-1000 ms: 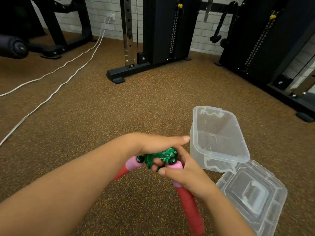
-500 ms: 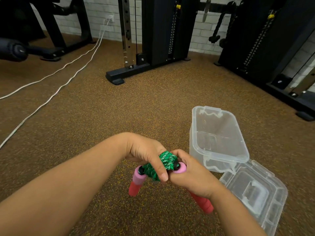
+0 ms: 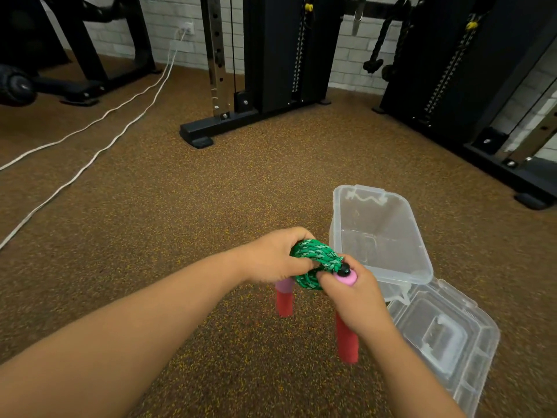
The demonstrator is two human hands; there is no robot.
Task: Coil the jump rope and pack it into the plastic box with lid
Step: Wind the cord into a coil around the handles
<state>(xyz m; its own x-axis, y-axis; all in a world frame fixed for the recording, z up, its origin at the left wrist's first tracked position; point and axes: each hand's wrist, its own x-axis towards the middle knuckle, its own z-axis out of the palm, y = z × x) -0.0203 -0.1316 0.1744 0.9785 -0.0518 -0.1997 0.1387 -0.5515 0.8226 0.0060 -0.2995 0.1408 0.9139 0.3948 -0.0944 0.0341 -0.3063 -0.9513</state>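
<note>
Covering the whole ground is a brown rubber gym floor (image 3: 211, 206) flecked with yellow, running back to a white brick wall (image 3: 168, 19). Against that wall stand black weight machines: a cable station (image 3: 271, 55) in the middle with a chromed, hole-punched upright and a flat foot on the floor, a second machine (image 3: 458, 70) to the right, and a frame (image 3: 90, 55) at far left. Two white cables (image 3: 99, 125) trail from a wall socket (image 3: 187, 27) across the floor to the left edge.

Nearer, on the floor at right, sits the clear plastic box (image 3: 422, 267), open side up and with nothing seen inside. Its clear lid (image 3: 470, 351) lies flat on the floor just beside it on the near side, touching or slightly under the box's near edge.

Both bare forearms reach in from the bottom, and the hands meet just left of the box, above the floor. The left hand (image 3: 271, 260) is closed around the coiled green rope (image 3: 316, 260) of the jump rope, with one pink-and-red handle (image 3: 284, 300) hanging down below it. The right hand (image 3: 355, 300) is wrapped around the other handle (image 3: 346, 342), its pink cap at the top touching the coil and its red grip pointing down.
</note>
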